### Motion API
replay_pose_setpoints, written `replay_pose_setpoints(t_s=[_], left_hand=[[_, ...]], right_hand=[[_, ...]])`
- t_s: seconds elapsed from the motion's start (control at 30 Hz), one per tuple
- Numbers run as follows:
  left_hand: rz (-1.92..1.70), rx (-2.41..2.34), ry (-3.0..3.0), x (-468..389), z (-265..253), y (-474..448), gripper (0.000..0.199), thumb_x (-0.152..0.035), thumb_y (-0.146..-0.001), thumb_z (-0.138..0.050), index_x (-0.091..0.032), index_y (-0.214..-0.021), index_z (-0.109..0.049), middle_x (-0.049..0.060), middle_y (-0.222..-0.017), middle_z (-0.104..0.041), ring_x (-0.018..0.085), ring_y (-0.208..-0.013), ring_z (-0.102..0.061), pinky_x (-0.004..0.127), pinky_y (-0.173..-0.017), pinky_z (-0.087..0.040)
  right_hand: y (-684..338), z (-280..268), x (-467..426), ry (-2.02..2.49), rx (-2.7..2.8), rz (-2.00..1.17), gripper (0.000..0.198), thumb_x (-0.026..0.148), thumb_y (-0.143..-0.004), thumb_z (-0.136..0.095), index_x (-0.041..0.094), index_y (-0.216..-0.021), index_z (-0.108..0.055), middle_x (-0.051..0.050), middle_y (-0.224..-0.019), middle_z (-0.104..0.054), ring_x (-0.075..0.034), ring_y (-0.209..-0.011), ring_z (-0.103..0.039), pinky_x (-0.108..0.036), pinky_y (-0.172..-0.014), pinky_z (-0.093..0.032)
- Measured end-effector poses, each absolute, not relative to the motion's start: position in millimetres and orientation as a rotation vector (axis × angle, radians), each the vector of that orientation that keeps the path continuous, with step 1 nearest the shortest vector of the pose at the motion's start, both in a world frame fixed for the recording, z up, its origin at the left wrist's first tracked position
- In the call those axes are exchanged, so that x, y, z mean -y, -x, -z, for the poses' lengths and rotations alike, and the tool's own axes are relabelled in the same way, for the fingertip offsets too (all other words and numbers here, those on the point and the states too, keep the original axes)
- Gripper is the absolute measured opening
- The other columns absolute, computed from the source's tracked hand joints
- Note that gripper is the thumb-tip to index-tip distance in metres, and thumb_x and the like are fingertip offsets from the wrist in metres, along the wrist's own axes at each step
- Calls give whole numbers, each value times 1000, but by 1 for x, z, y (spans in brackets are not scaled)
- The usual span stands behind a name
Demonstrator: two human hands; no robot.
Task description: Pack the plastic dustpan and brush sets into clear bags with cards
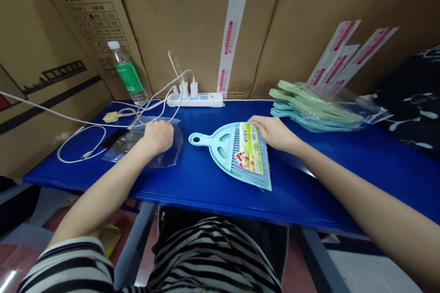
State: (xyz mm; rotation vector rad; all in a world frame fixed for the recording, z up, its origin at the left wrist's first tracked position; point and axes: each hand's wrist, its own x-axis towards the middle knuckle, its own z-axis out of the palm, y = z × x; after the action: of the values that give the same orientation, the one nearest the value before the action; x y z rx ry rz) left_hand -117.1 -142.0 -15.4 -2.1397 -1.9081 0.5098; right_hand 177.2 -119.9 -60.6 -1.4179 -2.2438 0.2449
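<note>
A light-blue dustpan (217, 139) with a small brush (265, 158) nested in it lies on the blue table, its handle loop toward the left. A printed yellow-green label (250, 149) wraps across the bristles. My right hand (275, 132) pinches the set at its upper right edge, thumb and fingers by the label's end. Left of the dustpan, my left hand (158, 137) is closed in a fist on a clear plastic bag (172, 153), which spreads out crumpled around it. The fingertips of that hand are hidden.
Several bagged green and blue dustpan sets (316, 105) lie at the right back. A white power strip (209, 99) with plugs and loose cables (62, 146) stands along the cardboard wall (185, 32). A water bottle (129, 75) leans in the left corner. Dark patterned fabric (412, 100) is at far right.
</note>
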Motion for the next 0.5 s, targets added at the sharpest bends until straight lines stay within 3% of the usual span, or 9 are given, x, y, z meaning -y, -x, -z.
replay_pose_setpoints(t_s=[0.13, 0.3, 0.5], left_hand=[[-412, 1911, 2168, 141, 16, 117, 36, -13, -82, -43, -7, -105, -71, 26, -100, -73, 37, -99, -70, 43, -78, -55], [-291, 1853, 2186, 143, 13, 110, 41, -19, -92, -32, -8, -117, -62, 23, -94, -73, 36, -95, -71, 42, -77, -55], [-250, 1784, 2371, 140, 18, 109, 33, -22, -94, -33, -15, -106, -63, 14, -90, -74, 31, -89, -71, 37, -72, -51]], right_hand=[[-179, 60, 118, 1419, 2248, -236, 34, 21, -88, -35, 24, -81, -69, -6, -80, -76, -24, -74, -70, -35, -71, -53], [-181, 52, 120, 1451, 2247, -211, 36, 24, -90, -33, 22, -84, -69, -8, -85, -76, -26, -79, -70, -39, -76, -54], [-179, 43, 127, 1465, 2241, -201, 36, 26, -91, -33, 23, -87, -68, -8, -88, -76, -27, -81, -70, -41, -77, -53]])
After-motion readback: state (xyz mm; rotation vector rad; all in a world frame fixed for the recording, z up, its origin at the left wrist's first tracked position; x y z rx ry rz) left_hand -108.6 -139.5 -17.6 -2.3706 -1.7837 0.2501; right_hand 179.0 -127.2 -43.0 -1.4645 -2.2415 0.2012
